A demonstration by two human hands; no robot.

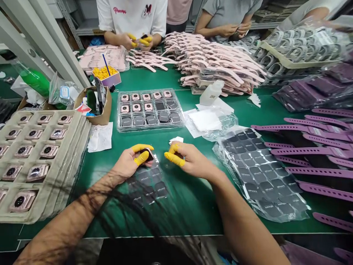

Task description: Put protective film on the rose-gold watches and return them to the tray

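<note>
My left hand (129, 163), with yellow finger cots on thumb and forefinger, is closed around a smartwatch case (149, 154) with a dark face. Just to the right, my right hand (187, 157) is curled, its yellow-capped thumb and forefinger close together. Whatever may be between those fingertips is hidden. Beneath my left hand lies a clear sheet of dark square stickers (145, 179) on the green table. Beyond both hands, a clear plastic tray (118, 110) carries pink watch cases in its back rows and dark square pieces in front.
Stacked trays of watch cases (45, 167) stand at left, beside a cardboard box (106, 112). More dark stickers (261, 173) and purple straps (317, 151) lie at right. Pink straps (212, 59) pile up at the back, where co-workers' hands (139, 41) are busy.
</note>
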